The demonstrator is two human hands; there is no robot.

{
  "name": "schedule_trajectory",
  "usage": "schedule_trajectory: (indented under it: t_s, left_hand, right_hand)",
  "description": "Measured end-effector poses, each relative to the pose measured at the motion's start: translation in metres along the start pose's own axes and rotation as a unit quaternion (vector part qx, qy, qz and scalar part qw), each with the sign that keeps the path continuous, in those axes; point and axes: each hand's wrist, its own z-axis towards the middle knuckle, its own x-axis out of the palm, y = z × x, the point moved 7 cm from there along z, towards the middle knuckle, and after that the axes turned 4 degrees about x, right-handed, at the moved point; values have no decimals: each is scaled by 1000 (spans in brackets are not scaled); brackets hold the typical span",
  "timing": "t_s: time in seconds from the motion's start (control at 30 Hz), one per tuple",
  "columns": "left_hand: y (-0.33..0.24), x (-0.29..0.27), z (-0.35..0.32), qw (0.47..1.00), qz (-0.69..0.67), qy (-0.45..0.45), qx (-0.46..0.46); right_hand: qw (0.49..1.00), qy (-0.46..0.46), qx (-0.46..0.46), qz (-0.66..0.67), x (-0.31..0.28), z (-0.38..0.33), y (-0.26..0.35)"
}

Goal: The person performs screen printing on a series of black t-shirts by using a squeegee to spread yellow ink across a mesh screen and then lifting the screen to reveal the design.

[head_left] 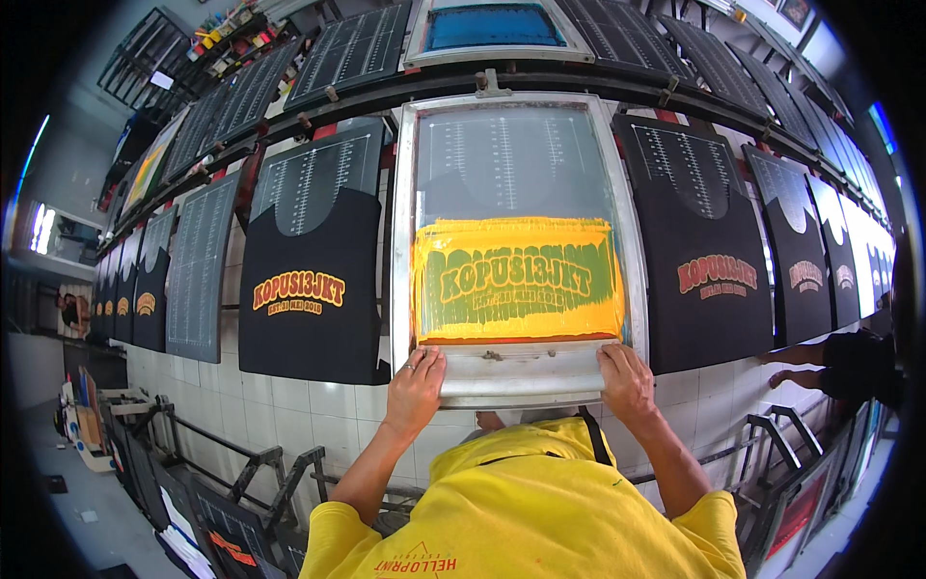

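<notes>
In front of me lies a silver-framed printing screen [628,183], with yellow ink [521,232] spread over the near half of its mesh. A greenish lettering design shows through the ink. Across the near end of the screen rests a wide metal squeegee [521,372], its reddish blade edge against the ink. My left hand [418,379] is closed on the squeegee's left end, and my right hand [627,379] grips its right end. Under the mesh, the neckline of a dark shirt is faintly visible on a ruled board.
Black shirts with yellow-and-red lettering lie on boards to the left [311,280] and right [711,275]. Another screen with blue ink [497,27] stands at the far side. Black metal racks [260,461] are behind me on both sides. Someone's bare legs [815,362] show at right.
</notes>
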Motion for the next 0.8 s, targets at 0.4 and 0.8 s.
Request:
schedule_trajectory:
  t_s: [0.4, 0.8]
  left_hand:
    - [86, 8, 151, 1000, -14, -11, 16]
    - [23, -11, 47, 999, -8, 31, 3]
  right_hand:
    - [998, 48, 6, -32, 38, 144, -73]
    - [999, 8, 9, 34, -3, 37, -21]
